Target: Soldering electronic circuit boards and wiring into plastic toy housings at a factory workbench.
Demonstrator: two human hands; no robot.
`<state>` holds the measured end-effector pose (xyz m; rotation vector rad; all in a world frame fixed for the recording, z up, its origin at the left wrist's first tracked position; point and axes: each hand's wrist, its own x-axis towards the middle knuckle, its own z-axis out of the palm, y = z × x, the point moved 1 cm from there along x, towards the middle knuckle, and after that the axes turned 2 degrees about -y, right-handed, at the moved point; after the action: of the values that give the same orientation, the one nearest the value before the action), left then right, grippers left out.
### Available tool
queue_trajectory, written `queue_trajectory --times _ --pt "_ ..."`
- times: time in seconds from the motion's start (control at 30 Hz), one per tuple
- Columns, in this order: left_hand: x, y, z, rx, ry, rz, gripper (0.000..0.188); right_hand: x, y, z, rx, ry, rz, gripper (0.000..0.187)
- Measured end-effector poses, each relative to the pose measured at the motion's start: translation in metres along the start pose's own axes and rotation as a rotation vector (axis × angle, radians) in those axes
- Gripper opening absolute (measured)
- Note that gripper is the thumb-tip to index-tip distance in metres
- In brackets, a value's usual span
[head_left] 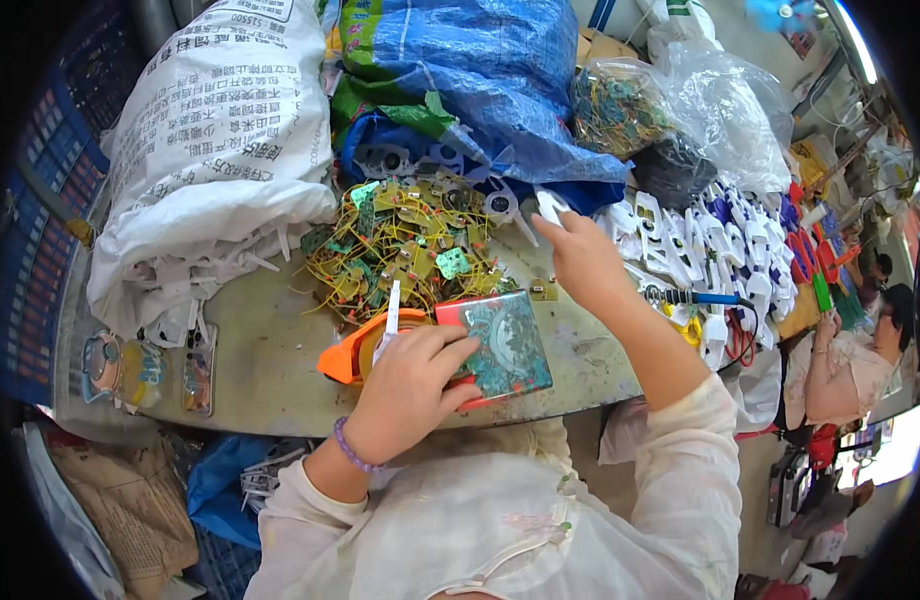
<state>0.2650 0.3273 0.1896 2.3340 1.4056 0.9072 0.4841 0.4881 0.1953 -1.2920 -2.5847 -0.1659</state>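
Note:
My left hand [410,375] is palm down near the front of the table, its fingers curled. A narrow white plastic piece [392,310] sticks up from beneath it, its lower end hidden. Under and beside this hand lie an orange ring-shaped thing [348,358] and a flat teal-patterned box [510,340] with red edges; the fingertips lie over the box's left side. Farther back, my right hand [585,262] is reached out to the mouth of the blue woven sack [480,70], its fingers closed on a white plastic casing [552,206].
A heap of circuit boards with yellow wires [405,240] spreads behind the box. A white sack [220,140] of white parts stands left, near a handled cup [102,365] and a phone-like slab [199,372]. Right are a blue-handled soldering iron [705,298] and piled white casings [680,240].

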Motion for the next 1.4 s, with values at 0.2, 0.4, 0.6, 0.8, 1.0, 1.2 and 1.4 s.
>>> queue_trajectory --times 0.2,0.4,0.6,0.8,1.0,1.2,1.4 --pt "-0.002 -0.006 0.005 -0.022 -0.054 -0.019 0.045 -0.052 -0.008 -0.027 1.487 0.034 0.361 0.038" --pt "-0.004 0.002 0.001 -0.009 -0.027 0.002 0.039 -0.083 -0.035 -0.006 1.442 -0.050 0.653 0.030" --pt "-0.004 -0.006 -0.004 -0.020 -0.107 0.073 0.045 -0.106 -0.067 -0.010 0.791 -0.072 0.477 0.032" --pt "-0.001 -0.009 -0.017 -0.157 -0.083 0.004 0.044 -0.114 -0.075 -0.023 0.535 0.051 0.214 0.042" --pt "-0.032 -0.039 -0.019 -0.453 0.143 -0.004 0.041 -0.084 -0.079 -0.033 0.593 0.214 -0.129 0.036" --pt "-0.053 -0.036 -0.011 -0.735 0.261 -0.099 0.036 -0.041 -0.114 -0.028 0.872 -0.239 -0.296 0.042" --pt "-0.067 -0.044 -0.006 -0.760 0.359 -0.067 0.046 -0.019 -0.141 -0.018 1.075 -0.573 -0.162 0.063"
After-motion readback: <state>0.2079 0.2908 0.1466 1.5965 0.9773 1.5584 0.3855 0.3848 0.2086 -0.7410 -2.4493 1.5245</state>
